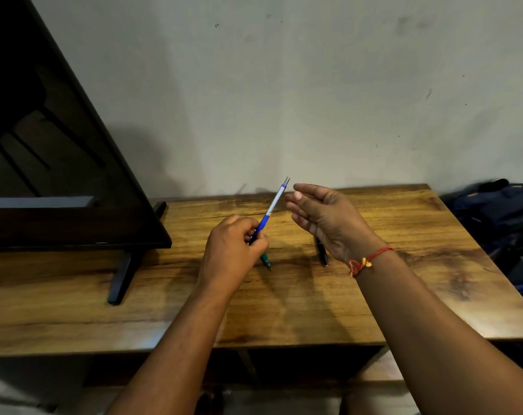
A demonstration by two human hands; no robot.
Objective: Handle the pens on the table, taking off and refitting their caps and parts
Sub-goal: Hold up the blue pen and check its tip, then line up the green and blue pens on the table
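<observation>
Wooden table [374, 295]: bears green pen [265, 260] and black pen [321, 253], lying apart
Blue pen [272, 206]: raised above table, tilted up-right
Left hand [231, 250]: fingers pinch blue pen's lower end
Right hand [323, 217]: fingers loose and spread, just beside pen's upper end, holding nothing

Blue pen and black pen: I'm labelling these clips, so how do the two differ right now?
The blue pen is pinched in the left hand and tilts up off the table; the black pen lies flat on it. The blue pen has a blue grip and a pale silvery barrel; the black pen looks dark wherever it shows. Both are slim pens.
</observation>
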